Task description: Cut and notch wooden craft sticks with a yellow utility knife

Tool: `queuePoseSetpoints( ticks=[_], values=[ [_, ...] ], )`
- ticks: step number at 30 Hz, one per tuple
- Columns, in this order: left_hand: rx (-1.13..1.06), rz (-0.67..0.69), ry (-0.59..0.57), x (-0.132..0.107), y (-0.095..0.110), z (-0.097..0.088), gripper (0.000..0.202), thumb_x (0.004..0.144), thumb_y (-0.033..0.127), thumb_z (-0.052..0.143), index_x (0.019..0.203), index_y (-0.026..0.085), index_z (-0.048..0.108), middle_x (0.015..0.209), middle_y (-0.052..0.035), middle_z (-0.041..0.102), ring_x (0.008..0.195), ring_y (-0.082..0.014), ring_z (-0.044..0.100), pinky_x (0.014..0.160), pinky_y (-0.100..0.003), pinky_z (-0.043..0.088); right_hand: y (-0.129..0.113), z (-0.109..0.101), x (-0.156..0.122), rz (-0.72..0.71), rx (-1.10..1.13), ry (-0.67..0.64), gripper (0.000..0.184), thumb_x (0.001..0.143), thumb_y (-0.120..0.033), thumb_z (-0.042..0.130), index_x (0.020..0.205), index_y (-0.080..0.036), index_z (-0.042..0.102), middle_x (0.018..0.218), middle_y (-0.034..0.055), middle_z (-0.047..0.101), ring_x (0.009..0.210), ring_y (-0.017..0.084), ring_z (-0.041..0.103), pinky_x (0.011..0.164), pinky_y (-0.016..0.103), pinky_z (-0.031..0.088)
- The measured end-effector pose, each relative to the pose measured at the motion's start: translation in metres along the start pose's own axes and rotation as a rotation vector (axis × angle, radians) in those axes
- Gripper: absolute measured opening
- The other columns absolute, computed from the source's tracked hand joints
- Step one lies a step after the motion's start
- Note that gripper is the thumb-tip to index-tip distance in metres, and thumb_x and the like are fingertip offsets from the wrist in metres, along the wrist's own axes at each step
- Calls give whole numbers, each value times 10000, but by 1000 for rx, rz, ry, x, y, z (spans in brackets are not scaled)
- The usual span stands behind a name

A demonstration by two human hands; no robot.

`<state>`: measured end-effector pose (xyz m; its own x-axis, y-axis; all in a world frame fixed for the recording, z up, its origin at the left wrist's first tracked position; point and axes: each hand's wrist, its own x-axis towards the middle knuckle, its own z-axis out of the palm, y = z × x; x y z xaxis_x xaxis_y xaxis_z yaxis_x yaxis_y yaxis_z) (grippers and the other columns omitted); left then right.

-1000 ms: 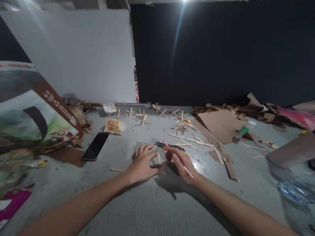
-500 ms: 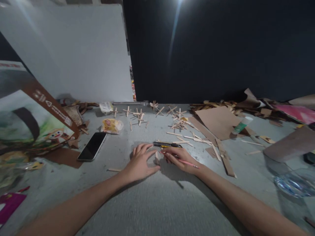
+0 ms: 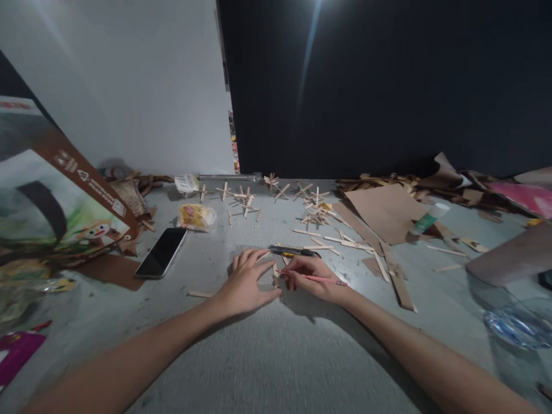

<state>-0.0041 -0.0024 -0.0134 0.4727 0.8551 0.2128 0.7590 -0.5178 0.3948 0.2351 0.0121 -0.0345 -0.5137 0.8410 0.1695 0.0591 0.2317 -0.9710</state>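
Observation:
My left hand [image 3: 246, 282] lies on the grey table [image 3: 276, 356], fingers spread and pressing down on a small wooden stick [image 3: 275, 277] that shows between my two hands. My right hand [image 3: 314, 278] is closed on a thin pink pencil [image 3: 321, 279], its tip at the stick. A black and yellow utility knife [image 3: 293, 251] lies just beyond my fingers. Another short stick [image 3: 198, 294] rests to the left of my left wrist.
A black phone [image 3: 161, 252] lies to the left, beside a printed cardboard box [image 3: 56, 201]. Several loose sticks and stick crosses [image 3: 314, 215] are scattered farther back. Brown cardboard pieces [image 3: 388, 210], a glue stick [image 3: 426, 220] and a clear plastic container [image 3: 517, 325] sit to the right.
My right hand has lowered and turned the pencil from steep to nearly flat, pointing left at the stick. My left hand has stayed in place. The view shifted slightly.

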Motion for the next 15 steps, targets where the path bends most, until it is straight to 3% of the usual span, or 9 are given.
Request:
queuePoseSetpoints(
  ticks=[5,11,15],
  values=[
    [-5,6,-4,0,0,0,593,794,423,872,1350,292,716,1532,-120,554,1444,-383,437,1199,-604,347,-10,4,0,66,-60,48,424,889,-601,757,815,-192,676,625,25,684,540,146,617,526,250,457],
    [-102,-7,98,1,-3,2,493,887,421,797,1359,310,711,1474,-98,610,1394,-343,493,1181,-567,391,-13,5,1,94,-37,14,389,886,-577,749,862,-196,673,637,16,684,535,141,613,520,252,474],
    [-114,-30,124,3,-5,3,463,834,422,854,1274,313,756,1434,-87,633,1377,-342,505,1178,-558,398,-13,4,1,106,-33,17,361,885,-548,749,848,-198,669,627,10,677,533,144,612,519,254,474]
  ],
)
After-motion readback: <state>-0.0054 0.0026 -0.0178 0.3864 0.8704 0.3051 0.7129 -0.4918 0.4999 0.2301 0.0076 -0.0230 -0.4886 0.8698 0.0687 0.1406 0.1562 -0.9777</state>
